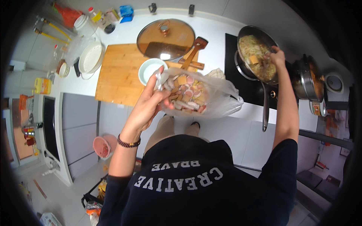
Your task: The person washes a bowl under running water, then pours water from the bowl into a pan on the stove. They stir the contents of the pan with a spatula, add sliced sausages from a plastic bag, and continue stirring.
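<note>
My left hand (150, 99) grips the rim of a clear plastic bag (226, 93), held in front of me over the counter's front edge. Its mouth gapes and shows sliced food (188, 93), with round pink slices and tan blocks among the pieces. At the right, my right hand (277, 58) reaches over a dark frying pan (244, 31), fingers pointing down at the food. Shredded pale vegetable (251, 42) fills the pan, and a tan piece (253, 59) lies on top. Blur hides whether those fingers hold anything. The pan's handle (265, 107) points towards me.
A wooden cutting board (116, 73) carries a pale bowl (150, 70), a glass lid (167, 39) and a wooden spatula (195, 50). Beneath the pan is a black cooktop (230, 62). A lidded pot (306, 82) stands farther right, a white colander (91, 58) at the left.
</note>
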{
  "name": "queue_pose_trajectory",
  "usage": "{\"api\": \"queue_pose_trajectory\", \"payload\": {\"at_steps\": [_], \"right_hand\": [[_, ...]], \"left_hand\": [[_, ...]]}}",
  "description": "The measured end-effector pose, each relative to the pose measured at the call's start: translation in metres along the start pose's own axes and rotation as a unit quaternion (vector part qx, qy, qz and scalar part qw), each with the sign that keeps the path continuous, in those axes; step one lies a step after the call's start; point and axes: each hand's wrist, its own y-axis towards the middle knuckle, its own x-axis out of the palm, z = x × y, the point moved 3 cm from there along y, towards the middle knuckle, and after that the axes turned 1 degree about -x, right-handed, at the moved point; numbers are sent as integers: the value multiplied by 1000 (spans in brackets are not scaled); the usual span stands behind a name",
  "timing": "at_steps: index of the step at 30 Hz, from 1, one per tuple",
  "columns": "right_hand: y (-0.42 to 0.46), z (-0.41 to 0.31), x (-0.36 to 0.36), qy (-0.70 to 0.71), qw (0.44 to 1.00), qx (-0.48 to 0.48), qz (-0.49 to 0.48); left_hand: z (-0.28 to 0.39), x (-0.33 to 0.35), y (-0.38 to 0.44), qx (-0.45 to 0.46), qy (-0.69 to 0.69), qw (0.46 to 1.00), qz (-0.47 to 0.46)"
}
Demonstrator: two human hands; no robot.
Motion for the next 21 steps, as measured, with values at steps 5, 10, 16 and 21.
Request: {"api": "queue_pose_trajectory", "payload": {"at_steps": [5, 10, 16, 21], "right_hand": [[-127, -90, -9, 279, 903, -318, 74], [-294, -141, 119, 160, 826, -405, -358], [-290, -138, 261, -151, 797, -551, -197], [-283, -147, 271, -208, 800, -487, -281]], "left_hand": [[0, -4, 3, -24, 37, 999, -10], [2, -8, 0, -29, 14, 999, -24], [1, -10, 6, -29, 3, 998, -47], [6, -12, 4, -26, 31, 999, -33]]}}
